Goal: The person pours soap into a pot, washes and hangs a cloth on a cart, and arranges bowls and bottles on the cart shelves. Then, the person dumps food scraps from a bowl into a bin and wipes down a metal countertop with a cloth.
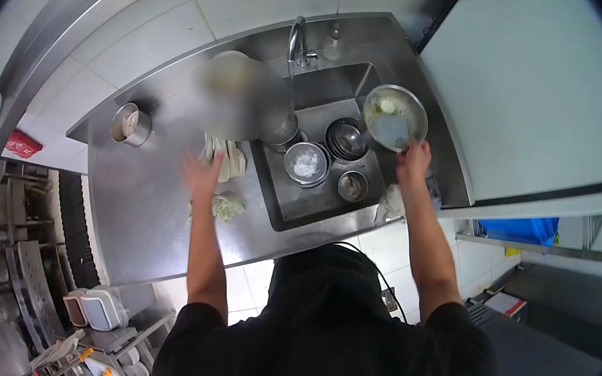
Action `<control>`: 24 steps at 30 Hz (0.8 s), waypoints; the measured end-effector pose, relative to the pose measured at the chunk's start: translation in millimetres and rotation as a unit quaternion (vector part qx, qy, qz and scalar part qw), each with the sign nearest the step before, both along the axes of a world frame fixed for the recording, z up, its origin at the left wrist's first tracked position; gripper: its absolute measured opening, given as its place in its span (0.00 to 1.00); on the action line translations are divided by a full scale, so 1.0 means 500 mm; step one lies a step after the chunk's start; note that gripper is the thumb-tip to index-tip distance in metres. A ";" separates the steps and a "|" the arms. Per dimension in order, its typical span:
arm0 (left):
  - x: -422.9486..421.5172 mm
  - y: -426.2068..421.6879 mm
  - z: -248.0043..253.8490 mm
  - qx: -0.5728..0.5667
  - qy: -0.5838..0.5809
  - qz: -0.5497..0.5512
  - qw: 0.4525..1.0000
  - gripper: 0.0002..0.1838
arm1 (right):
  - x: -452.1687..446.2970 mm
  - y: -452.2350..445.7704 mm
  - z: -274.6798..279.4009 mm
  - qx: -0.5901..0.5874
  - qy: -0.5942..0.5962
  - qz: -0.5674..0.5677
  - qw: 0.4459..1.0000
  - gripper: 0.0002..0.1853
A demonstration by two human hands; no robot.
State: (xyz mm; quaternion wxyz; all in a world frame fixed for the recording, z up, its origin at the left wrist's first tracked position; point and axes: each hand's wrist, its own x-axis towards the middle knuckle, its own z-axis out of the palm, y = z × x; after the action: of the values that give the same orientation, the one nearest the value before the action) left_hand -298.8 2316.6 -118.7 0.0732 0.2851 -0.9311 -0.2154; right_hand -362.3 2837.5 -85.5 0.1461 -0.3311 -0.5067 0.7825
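Note:
My right hand (414, 161) grips the rim of a round metal bowl (373, 128), tilted over the right side of the sink. Inside the bowl are a bluish-grey patch and a small pale, roundish thing. My left hand (203, 174) is open, fingers spread, over the steel counter beside folded pale cloths (233, 161). Whether it touches them I cannot tell. A crumpled greenish cloth (228, 208) lies just below. In the sink (290, 213) stand a metal bowl with white stuff (305, 163), stacked dark bowls (348, 140) and a small metal bowl (352, 186).
A curved faucet (297, 45) rises behind the sink, with a clear bottle (334, 43) near it. Above the cloths, a large round area is blurred out. On the left counter stands a metal pot (130, 126). White plastic (392, 201) hangs at the sink's front edge.

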 end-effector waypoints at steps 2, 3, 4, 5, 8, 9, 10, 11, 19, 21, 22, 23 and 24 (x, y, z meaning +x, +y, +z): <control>-0.061 0.073 0.009 -0.017 -0.048 0.025 0.998 0.55 | -0.135 0.001 -0.032 -0.014 0.013 0.005 1.000 0.10; -0.088 0.098 0.006 -0.034 -0.085 0.035 0.995 0.54 | -0.204 -0.006 -0.044 -0.024 0.023 0.000 0.999 0.10; -0.106 0.111 0.000 -0.051 -0.123 0.046 0.990 0.52 | -0.263 -0.011 -0.065 -0.028 0.030 -0.001 0.999 0.11; -0.118 0.107 -0.021 -0.036 -0.102 0.058 0.992 0.49 | -0.321 -0.016 -0.085 -0.033 0.037 0.001 0.999 0.11; -0.098 0.087 -0.106 0.019 -0.045 0.062 0.997 0.42 | -0.444 -0.026 -0.132 -0.043 0.036 0.008 0.998 0.12; -0.096 0.094 -0.108 0.048 -0.014 0.043 0.998 0.39 | -0.502 -0.029 -0.139 -0.046 0.043 0.012 0.998 0.13; -0.095 0.098 -0.109 0.076 0.013 0.021 0.997 0.37 | -0.537 -0.031 -0.154 -0.060 0.061 0.018 0.996 0.13; -0.079 0.143 -0.091 0.195 0.072 -0.011 0.978 0.34 | -0.554 -0.028 -0.170 -0.056 0.047 0.017 0.997 0.12; -0.387 0.594 0.177 0.330 0.119 -0.220 0.910 0.41 | -0.630 0.016 -0.193 -0.118 0.064 0.110 0.985 0.13; -0.522 0.680 0.211 0.154 0.113 -0.291 0.938 0.40 | -0.620 0.024 -0.173 -0.102 0.039 0.149 0.983 0.14; -0.579 0.727 0.248 0.087 0.074 -0.315 0.942 0.39 | -0.620 0.027 -0.175 -0.094 0.034 0.161 0.982 0.14; -0.642 0.764 0.233 0.020 0.070 -0.333 0.940 0.38 | -0.621 0.030 -0.177 -0.087 0.029 0.174 0.981 0.14; -0.699 0.796 0.208 -0.048 0.064 -0.348 0.934 0.38 | -0.622 0.031 -0.175 -0.083 0.028 0.179 0.980 0.14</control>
State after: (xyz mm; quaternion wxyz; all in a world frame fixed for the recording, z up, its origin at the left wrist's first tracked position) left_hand -648.3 2714.5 -14.9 0.0672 -0.0747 -0.9745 -0.2006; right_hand -673.3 2852.8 -172.8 -0.0102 -0.2236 -0.4869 0.8443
